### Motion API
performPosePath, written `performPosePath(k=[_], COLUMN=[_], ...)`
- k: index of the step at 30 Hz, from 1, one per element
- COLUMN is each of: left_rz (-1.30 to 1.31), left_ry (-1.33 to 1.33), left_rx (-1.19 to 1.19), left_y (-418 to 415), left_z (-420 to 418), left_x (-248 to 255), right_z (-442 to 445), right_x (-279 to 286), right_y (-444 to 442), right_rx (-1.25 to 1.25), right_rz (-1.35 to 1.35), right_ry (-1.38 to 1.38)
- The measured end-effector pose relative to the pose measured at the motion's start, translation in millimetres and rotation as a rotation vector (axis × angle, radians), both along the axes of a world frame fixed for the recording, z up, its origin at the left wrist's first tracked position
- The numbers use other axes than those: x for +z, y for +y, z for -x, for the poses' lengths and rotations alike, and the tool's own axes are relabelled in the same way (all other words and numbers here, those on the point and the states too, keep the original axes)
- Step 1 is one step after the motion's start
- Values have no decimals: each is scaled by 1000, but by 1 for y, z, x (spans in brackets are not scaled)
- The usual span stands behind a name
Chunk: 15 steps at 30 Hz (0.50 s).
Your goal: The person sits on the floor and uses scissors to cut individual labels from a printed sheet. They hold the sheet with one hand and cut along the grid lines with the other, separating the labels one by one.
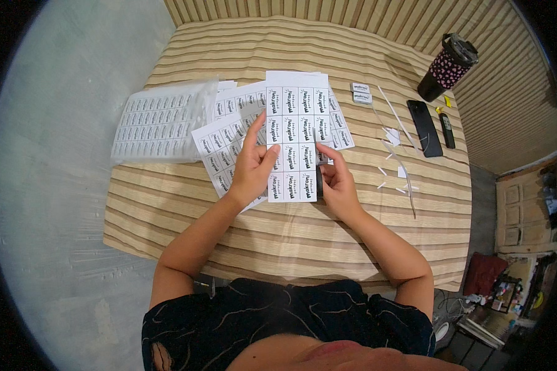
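A white sheet of printed labels is held up in front of me, its lower right edge cut along a grid line. My left hand grips the sheet's left edge, thumb on the front. On the right side, my right hand holds a dark-handled cutting tool, apparently scissors, with a thin blade at the sheet; how far it is open is hidden. More printed label sheets lie fanned out beneath. Two small stacks of cut labels rest beyond my right hand.
A clear plastic pack of label sheets lies at left. To the right are paper strips, paper scraps, a black phone, a small dark yellow-tipped object and a patterned tumbler. A wall borders the left side.
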State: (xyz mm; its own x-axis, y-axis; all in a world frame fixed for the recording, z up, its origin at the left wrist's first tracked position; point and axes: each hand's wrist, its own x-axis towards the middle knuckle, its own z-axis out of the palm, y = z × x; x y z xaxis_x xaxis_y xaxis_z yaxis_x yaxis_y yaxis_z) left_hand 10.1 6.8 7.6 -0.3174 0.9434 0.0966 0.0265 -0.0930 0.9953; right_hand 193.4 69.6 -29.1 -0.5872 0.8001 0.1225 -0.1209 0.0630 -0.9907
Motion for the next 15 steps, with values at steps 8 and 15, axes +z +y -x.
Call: performPosePath(k=[8,15], left_rz=[-17,-22], left_ry=[-23,11], left_rx=[-27,-69], left_y=[-1,-1], left_z=[-4,0], left_x=[-1,-5], right_z=[4,0], right_x=[6,1], right_y=[-2,0], right_rx=[-42,-21], right_rz=[1,11], right_ry=[40,30])
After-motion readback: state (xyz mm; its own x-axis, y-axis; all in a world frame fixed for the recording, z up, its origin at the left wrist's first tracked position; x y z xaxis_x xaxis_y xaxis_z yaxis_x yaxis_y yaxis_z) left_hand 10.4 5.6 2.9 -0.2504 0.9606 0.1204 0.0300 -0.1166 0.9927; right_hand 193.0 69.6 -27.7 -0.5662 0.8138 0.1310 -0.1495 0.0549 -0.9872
